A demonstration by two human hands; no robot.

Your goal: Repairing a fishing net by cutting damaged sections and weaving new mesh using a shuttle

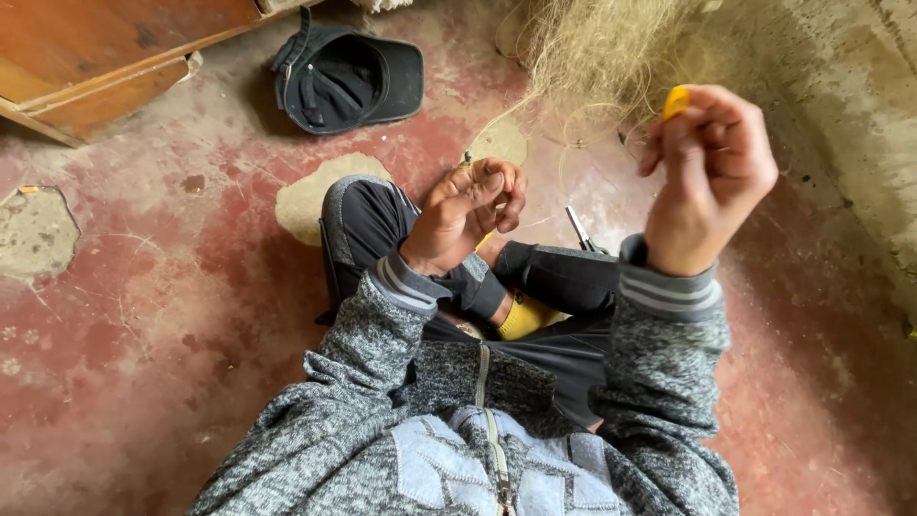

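1. As we sit cross-legged on the floor [143, 315], our right hand [712, 182] pinches a yellow tool [675, 100], raised to draw thread taut.
2. Our left hand [468, 215] curls shut, probably gripping the fishing net [592, 57] strands.
3. A black cap [349, 76] lies aside.

seated cross-legged, both arms bent forward in grey sleeves. left hand [465, 212] low over the knee, fingers curled inward, thumb pressed to fingertips. right hand [709, 172] raised higher, back toward the camera, fingers pinched shut. hands well apart.
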